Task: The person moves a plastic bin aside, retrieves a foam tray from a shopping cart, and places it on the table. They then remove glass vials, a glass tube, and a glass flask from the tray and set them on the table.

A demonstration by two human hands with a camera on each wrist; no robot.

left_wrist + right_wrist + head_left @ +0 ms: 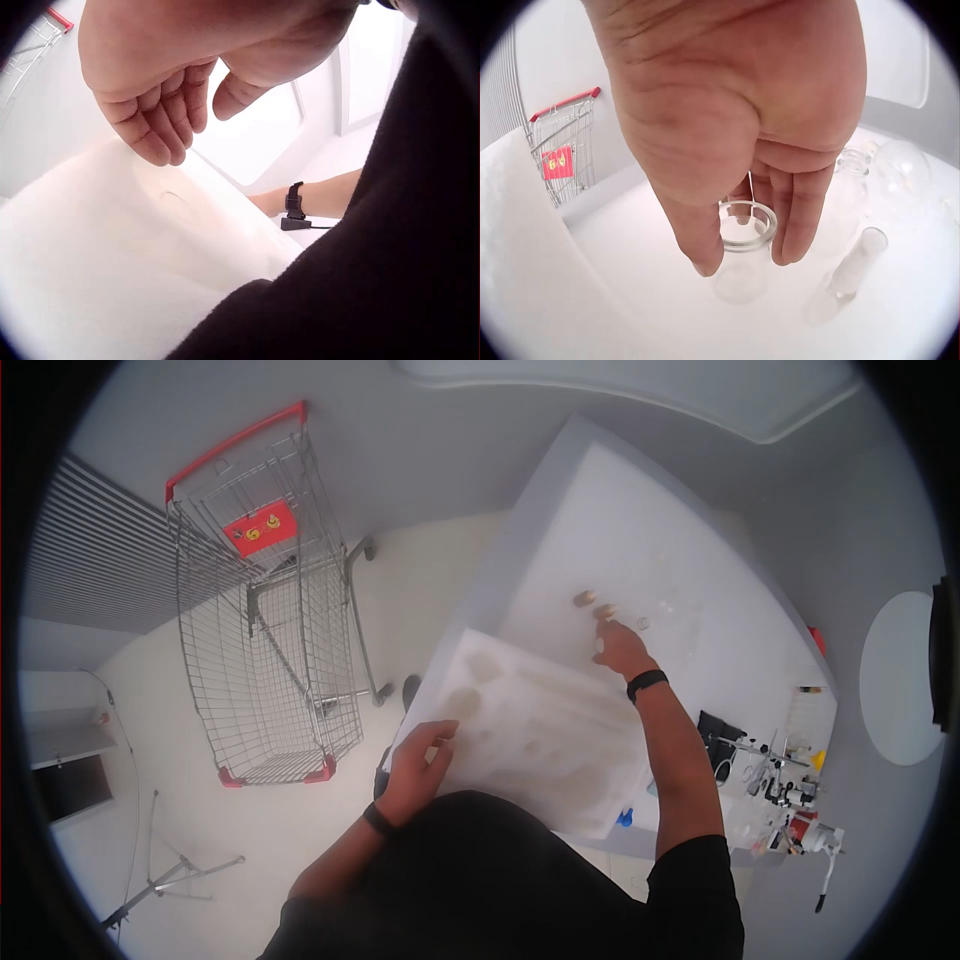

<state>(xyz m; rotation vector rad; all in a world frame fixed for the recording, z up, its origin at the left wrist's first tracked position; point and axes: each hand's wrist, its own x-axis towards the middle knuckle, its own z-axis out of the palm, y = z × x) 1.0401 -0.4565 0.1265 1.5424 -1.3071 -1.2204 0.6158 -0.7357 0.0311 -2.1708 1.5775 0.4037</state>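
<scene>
My right hand [615,645] reaches over the white table [640,520] and comes down on a small clear glass jar [742,259]. Thumb and fingers [795,225] close around its rim. Beside it stand a slim glass tube [847,277], a glass bottle [851,187] and a round flask [904,172]. My left hand [420,760] rests with loosely curled fingers [157,124] on the near left corner of a white foam tray [540,710] with moulded recesses; nothing lies between thumb and fingers. The tray [112,247] lies between my body and the table.
A wire shopping cart [270,610] with red handle stands on the floor to the left. Small tools and clutter [790,790] crowd the table's right end. A tripod stand [170,880] lies on the floor at lower left. A slatted wall runs along the far left.
</scene>
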